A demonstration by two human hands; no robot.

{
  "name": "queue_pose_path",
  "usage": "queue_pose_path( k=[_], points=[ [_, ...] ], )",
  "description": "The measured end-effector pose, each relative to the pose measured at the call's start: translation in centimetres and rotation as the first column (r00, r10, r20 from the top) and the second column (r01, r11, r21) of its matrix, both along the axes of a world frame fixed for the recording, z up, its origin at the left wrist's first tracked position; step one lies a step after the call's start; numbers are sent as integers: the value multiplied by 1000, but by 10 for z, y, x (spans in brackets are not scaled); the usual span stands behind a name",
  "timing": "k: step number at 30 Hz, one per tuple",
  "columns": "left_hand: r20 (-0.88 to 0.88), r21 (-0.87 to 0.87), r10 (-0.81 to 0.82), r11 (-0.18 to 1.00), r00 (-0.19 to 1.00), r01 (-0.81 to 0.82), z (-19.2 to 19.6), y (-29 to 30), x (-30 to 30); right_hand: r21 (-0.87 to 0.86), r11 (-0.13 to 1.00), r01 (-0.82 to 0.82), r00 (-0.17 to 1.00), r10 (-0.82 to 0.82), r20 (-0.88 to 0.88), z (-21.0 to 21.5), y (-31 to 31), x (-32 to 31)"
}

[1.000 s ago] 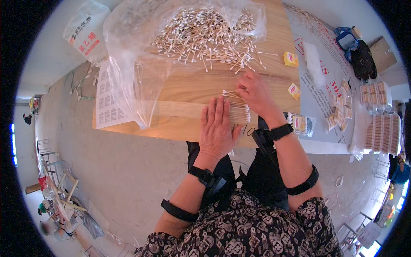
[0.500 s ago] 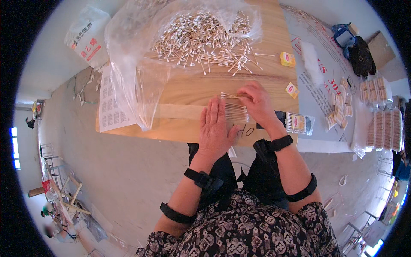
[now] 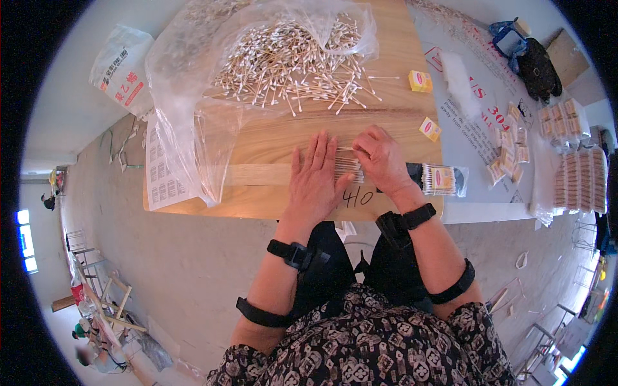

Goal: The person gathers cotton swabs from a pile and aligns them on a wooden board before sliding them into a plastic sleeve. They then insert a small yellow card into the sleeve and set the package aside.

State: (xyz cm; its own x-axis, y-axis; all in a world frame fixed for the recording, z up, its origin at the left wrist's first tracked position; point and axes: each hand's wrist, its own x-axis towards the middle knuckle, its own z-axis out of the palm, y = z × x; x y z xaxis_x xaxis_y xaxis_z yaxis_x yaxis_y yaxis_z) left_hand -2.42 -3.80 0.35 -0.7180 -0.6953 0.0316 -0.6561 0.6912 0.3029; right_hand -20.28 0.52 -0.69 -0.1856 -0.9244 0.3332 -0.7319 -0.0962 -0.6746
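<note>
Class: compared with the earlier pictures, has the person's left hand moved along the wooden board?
No. The left hand stays flat on the wooden board, beside the row of cotton swabs.

We seem to be in a small packing workshop. A heap of cotton swabs [image 3: 293, 61] spills from a clear plastic bag [image 3: 193, 103] onto a wooden board [image 3: 270, 138], filled packets [image 3: 582, 180] lie in rows on the table [image 3: 470, 128], and bare concrete floor [image 3: 148, 270] spreads below. The far corners are too blurred to read.

Wooden board [image 3: 270, 138] under swab pile [image 3: 290, 61], yellow boxes [image 3: 420, 81]
</note>
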Motion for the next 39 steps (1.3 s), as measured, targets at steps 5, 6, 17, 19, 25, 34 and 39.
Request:
queue_pose_path(
  k=[5,6,17,19,25,34,39],
  points=[
    [36,-29,14,999,999,-13,0,4,3,-69,995,-69,997,72,39,1,2,-1],
    [64,-39,23,999,998,-21,2,5,2,-69,995,-68,997,71,39,1,2,-1],
    [14,-73,44,996,999,-42,-5,18,8,31,999,-5,989,1,147,9,9,5],
    [19,-57,49,997,999,-48,-6,18,8,68,998,-11,994,4,110,9,7,6],
    [13,-55,39,998,999,-38,-7,17,10,148,986,75,997,-73,-15,8,0,11],
    [-296,107,141,988,945,-114,-12,7,15,84,967,238,920,-253,299,8,5,22],
    [-714,500,439,865,545,-41,-20,-3,0,7,938,345,663,-249,706,-7,24,56]
  ],
)
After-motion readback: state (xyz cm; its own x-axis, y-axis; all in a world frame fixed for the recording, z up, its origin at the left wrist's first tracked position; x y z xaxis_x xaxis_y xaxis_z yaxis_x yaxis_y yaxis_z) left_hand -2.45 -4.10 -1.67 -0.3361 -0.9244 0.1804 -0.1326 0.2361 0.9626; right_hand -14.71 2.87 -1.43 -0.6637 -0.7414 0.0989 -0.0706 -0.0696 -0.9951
